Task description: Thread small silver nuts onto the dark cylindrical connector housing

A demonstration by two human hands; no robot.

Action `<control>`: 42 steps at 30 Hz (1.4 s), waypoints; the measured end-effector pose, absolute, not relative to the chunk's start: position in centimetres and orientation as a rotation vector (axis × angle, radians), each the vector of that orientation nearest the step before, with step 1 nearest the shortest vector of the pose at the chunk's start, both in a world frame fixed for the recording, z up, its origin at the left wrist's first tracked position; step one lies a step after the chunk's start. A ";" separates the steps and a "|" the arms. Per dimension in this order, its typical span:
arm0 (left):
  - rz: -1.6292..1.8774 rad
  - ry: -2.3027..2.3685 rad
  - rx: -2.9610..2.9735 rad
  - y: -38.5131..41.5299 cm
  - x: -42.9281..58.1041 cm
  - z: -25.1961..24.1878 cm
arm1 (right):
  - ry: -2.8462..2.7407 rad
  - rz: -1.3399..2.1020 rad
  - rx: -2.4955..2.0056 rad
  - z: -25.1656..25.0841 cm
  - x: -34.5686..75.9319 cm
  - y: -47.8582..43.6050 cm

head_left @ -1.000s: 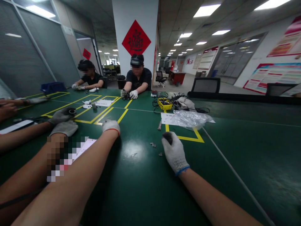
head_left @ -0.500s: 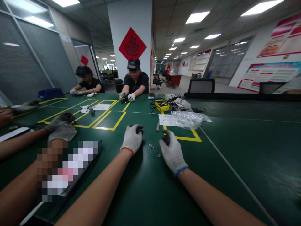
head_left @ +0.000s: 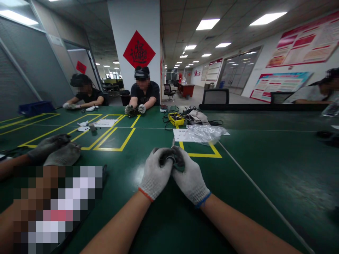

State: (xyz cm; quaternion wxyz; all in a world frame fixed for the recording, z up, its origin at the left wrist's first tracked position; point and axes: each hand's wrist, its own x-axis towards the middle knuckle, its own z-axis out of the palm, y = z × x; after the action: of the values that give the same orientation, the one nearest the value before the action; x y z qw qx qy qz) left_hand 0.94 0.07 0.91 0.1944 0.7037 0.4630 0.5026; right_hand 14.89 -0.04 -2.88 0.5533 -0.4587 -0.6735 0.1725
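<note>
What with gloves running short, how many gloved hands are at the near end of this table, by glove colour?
White knit gloves: 2, the left hand and right hand, both closed around a dark part.
Dark grey gloves: 2, the neighbour's far hand and neighbour's near hand.
Total: 4

Gloved L hand & R hand meet at ctr, fingers curled in grip.

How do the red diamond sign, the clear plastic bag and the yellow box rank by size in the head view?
1. red diamond sign and clear plastic bag: about alike, and the sign hangs farther away, so I leave them unranked.
2. yellow box: clearly smallest.
</note>
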 end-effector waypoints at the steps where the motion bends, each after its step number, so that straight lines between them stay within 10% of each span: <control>1: 1.382 1.274 1.997 -0.3 1.2 1.0 | -1.600 0.404 -1.067 -3.0 15.0 -0.1; 18: 0.615 1.537 2.354 3.4 -2.6 -0.5 | -1.497 0.207 -1.221 -1.8 15.6 -0.2; 42: 0.526 1.543 2.453 2.6 -2.0 -0.4 | -1.607 0.394 -1.056 -1.4 15.0 -0.8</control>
State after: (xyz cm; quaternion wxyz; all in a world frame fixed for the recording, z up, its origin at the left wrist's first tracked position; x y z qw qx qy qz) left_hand -2.02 2.57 -0.36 0.0980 0.8289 0.5213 0.1778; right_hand 15.05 -0.83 -1.40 0.5558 -0.4474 -0.6805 0.1669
